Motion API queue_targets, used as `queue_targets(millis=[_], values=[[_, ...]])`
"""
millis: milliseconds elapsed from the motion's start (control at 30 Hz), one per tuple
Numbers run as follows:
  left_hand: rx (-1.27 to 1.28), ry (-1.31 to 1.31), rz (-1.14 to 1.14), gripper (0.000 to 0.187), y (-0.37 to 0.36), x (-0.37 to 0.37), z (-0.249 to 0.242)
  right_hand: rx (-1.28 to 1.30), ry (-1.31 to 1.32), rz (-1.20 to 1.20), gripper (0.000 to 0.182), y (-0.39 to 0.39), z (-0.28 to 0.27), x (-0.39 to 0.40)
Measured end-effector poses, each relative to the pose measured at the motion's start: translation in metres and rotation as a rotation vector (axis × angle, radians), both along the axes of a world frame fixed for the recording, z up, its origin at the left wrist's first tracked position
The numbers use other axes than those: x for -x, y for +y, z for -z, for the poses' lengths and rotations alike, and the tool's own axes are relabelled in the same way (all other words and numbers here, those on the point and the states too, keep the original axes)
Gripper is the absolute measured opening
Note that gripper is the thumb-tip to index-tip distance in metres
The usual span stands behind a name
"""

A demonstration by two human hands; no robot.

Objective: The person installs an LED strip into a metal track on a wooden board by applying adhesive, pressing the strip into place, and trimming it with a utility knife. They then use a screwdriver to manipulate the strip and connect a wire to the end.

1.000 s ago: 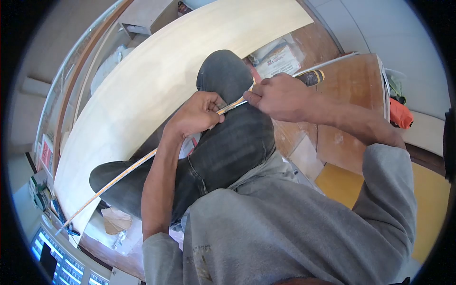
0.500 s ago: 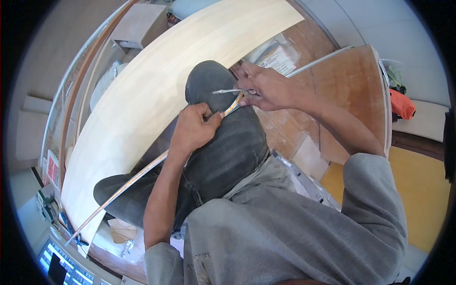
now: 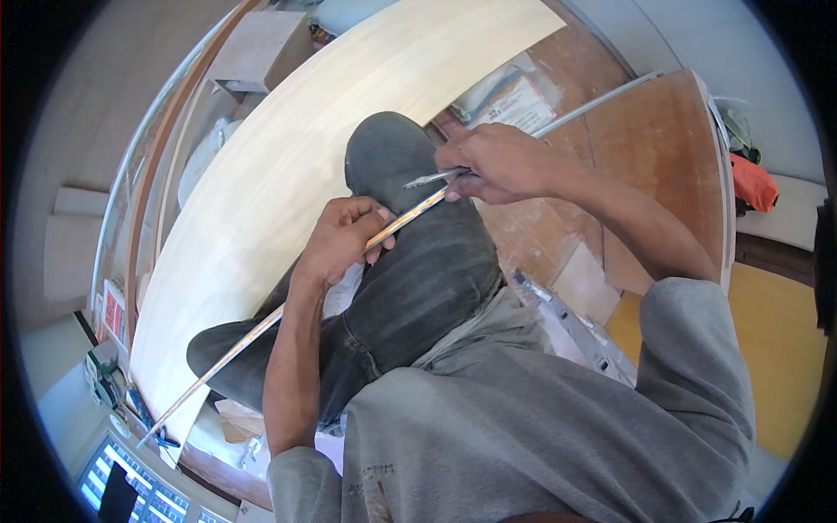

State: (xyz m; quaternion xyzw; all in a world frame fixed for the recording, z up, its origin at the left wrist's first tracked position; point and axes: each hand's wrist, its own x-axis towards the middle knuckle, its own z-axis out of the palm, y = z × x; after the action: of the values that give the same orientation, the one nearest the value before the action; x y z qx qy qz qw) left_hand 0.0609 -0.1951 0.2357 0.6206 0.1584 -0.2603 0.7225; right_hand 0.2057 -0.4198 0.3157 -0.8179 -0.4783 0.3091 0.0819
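Observation:
A long thin pale channel with a yellow-orange stripe runs diagonally across my dark-trousered legs. My left hand is closed on it, thumb and fingers pinching it from either side. Farther up, my right hand is closed around a slim metal tool, whose narrow tip points left. The right thumb also touches the striped channel; the tool's handle is hidden in the palm. Beyond this hand, a pale bar continues roughly in line with the channel. The channel's lower end lies near the bottom left.
A large curved pale wooden panel spans the left and top. A brown board stands at right, with an orange bag behind it. A plastic packet lies on the floor; a metal level-like bar sits beside my right leg.
The striped piece was bent between my hands and now lies straight. My left hand has shifted slightly down along it, with its fingers turned. The tool tip has moved a little down and right.

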Motion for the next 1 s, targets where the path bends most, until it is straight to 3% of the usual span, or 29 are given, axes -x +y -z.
queue_targets(millis=[67,400,500,567,600,667,800,867,1000], values=[[0.042,-0.028,-0.011,0.012,0.003,0.002,0.001,-0.014,-0.039,0.010,0.029,-0.002,-0.003,0.003],[-0.004,-0.096,0.045,0.013,0.006,0.008,-0.005,-0.114,-0.134,-0.004,0.029,-0.009,-0.006,0.020],[-0.230,-0.187,0.144,0.008,0.003,0.009,-0.014,-0.143,-0.176,-0.007,0.027,-0.013,-0.010,0.025],[-0.598,-0.472,0.127,0.014,0.000,0.016,-0.033,-0.243,-0.296,0.005,0.021,-0.016,-0.014,0.030],[-0.599,-0.477,0.129,0.014,-0.004,0.017,-0.041,-0.244,-0.301,0.009,0.021,-0.019,-0.015,0.034],[-0.741,-0.682,-0.015,0.015,-0.011,0.020,-0.054,-0.406,-0.461,0.009,0.023,-0.024,-0.018,0.044],[-0.730,-0.716,-0.044,0.013,-0.020,0.027,-0.058,-0.408,-0.539,0.051,0.025,-0.034,-0.024,0.058],[-0.503,-0.377,0.087,0.010,-0.020,0.030,-0.063,-0.357,-0.403,0.166,0.019,-0.042,-0.026,0.059],[-0.333,-0.284,0.119,0.009,-0.025,0.027,-0.043,-0.333,-0.344,0.186,0.021,-0.046,-0.017,0.046]])
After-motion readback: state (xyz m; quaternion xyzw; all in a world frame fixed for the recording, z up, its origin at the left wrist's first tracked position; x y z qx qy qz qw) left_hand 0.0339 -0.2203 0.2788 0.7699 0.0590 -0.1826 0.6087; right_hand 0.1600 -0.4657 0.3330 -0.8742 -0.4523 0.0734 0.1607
